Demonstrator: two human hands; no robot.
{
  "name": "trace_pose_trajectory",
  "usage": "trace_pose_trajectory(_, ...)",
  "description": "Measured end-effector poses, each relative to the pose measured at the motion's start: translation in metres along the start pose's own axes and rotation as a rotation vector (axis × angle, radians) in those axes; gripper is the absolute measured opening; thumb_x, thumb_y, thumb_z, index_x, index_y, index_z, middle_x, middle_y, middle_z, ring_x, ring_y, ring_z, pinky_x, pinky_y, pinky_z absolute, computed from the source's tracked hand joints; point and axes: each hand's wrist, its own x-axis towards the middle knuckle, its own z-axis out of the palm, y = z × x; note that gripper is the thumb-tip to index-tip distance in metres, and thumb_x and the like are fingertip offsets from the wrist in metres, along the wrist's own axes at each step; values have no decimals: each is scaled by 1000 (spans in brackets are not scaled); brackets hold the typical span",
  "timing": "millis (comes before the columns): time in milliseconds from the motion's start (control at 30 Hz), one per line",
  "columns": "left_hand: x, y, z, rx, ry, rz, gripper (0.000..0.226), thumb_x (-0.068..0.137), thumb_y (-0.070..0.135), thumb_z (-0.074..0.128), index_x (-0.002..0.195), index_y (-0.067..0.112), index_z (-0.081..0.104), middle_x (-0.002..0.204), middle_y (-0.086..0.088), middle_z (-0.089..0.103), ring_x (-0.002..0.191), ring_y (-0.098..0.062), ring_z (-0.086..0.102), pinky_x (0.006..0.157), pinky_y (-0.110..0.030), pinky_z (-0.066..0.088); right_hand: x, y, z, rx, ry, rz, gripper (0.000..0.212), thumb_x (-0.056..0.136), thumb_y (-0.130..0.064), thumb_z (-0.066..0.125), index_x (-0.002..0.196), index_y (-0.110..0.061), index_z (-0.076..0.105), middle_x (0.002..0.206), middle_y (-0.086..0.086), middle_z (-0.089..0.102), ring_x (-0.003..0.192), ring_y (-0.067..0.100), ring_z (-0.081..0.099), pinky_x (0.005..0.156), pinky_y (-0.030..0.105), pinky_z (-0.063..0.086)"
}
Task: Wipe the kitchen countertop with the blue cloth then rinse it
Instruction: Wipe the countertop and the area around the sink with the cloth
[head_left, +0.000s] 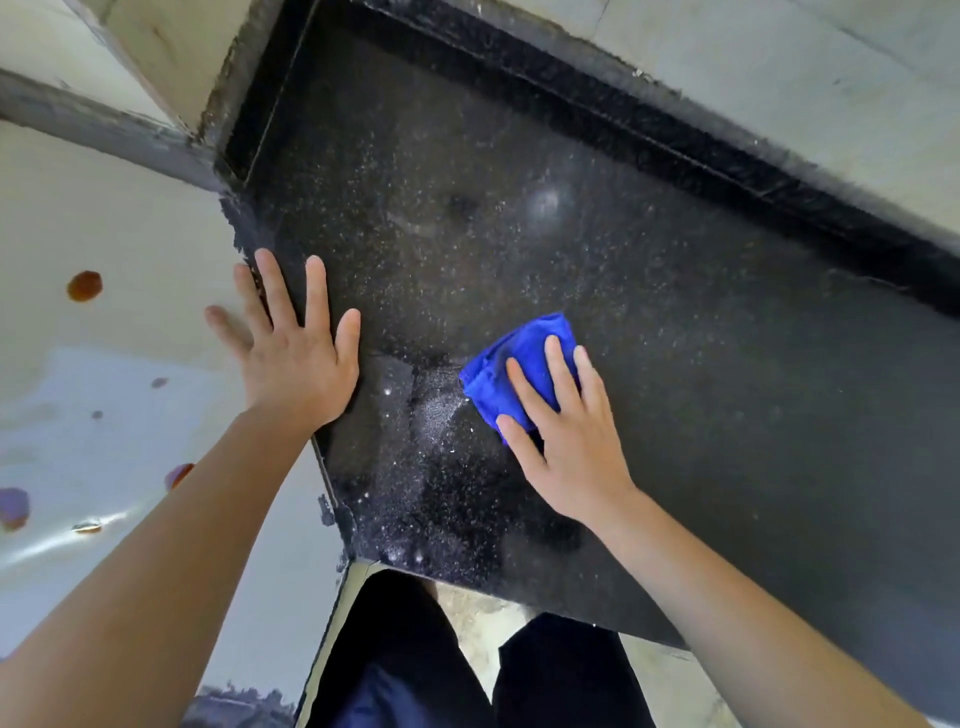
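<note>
A folded blue cloth (511, 366) lies on the black speckled countertop (701, 389), near its front left part. My right hand (569, 436) presses flat on the cloth, fingers spread over its near half. My left hand (291, 348) rests open with fingers apart on the counter's left edge, half over the pale wall beside it. It holds nothing.
A raised black ledge (675, 140) runs along the counter's back, with pale wall tiles behind it. The pale wall (130, 249) on the left carries a few coloured spots. My dark trouser legs (415, 665) stand at the counter's front edge.
</note>
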Motion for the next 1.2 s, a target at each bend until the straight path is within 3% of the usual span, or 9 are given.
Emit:
trace_pose_trajectory(100, 1, -1, 1, -6, 4, 17, 67, 100, 60, 3, 158, 27, -2, 165, -16, -12, 151, -39, -12, 115, -70, -2, 34, 9, -13, -8, -17, -4, 61, 103, -57, 30, 157, -31, 26, 167, 13, 7, 150, 44, 7, 122, 54, 14)
trace_pose_trajectory(200, 2, -3, 2, 2, -3, 32, 68, 100, 60, 3, 158, 26, -3, 164, -18, -12, 150, -40, -11, 114, -71, -1, 114, 14, -34, 40, -3, 168, 62, 103, -59, 27, 159, -36, 13, 168, 10, -4, 152, 41, -5, 124, 50, 3)
trace_pose_trajectory(367, 3, -6, 2, 2, -28, 33, 68, 100, 60, 3, 158, 26, -7, 164, -17, -15, 150, -40, -14, 115, -70, -2, 172, -17, -40, 63, 27, 323, 63, 103, -55, 26, 160, -32, 12, 167, 14, -2, 152, 43, -3, 123, 52, 5)
trace_pose_trajectory(500, 1, -6, 1, 7, -16, 34, 69, 99, 60, 2, 158, 25, -7, 164, -17, -13, 150, -40, -13, 114, -70, -2, 55, -53, 2, 28, 96, 54, 59, 104, -51, 33, 156, -25, 32, 166, 17, 13, 150, 47, 8, 120, 56, 15)
trace_pose_trajectory(667, 1, -5, -1, 14, -19, 47, 70, 99, 60, 2, 158, 24, -6, 164, -19, -12, 150, -41, -13, 114, -71, -2, -64, -43, 20, 13, -65, -110, 58, 104, -54, 35, 157, -30, 29, 168, 9, 7, 154, 37, -2, 123, 54, 12)
trace_pose_trajectory(800, 1, -6, 0, 12, -9, 71, 71, 99, 61, 5, 159, 23, -3, 164, -19, -11, 150, -41, -12, 114, -71, -2, -16, -8, 5, -24, -79, -186, 62, 102, -60, 31, 158, -36, 20, 168, 7, 1, 154, 36, -6, 124, 52, 6)
trace_pose_trajectory(933, -7, -11, -3, -20, -16, 94, 68, 101, 58, 15, 159, 24, 2, 165, -15, -13, 151, -35, -15, 115, -67, -6, 93, 6, -30, 1, -74, 116, 65, 101, -62, 24, 159, -38, 5, 167, 8, -12, 152, 39, -11, 123, 52, 4)
trace_pose_trajectory(1067, -45, -10, -2, 3, 87, 147, 65, 103, 55, 19, 159, 21, 9, 166, -14, -10, 152, -32, -13, 117, -61, -8, 139, -19, -31, 46, -16, 236, 64, 102, -57, 25, 160, -34, 7, 167, 13, -9, 151, 43, -10, 123, 53, -1)
trace_pose_trajectory(1200, -95, -12, 13, -43, 62, 66, 65, 103, 53, 23, 158, 20, 11, 166, -12, -7, 152, -33, -9, 118, -63, -4, 69, -37, 5, -24, 56, -71, 63, 102, -55, 28, 159, -28, 21, 167, 16, 4, 151, 46, 0, 122, 57, 7)
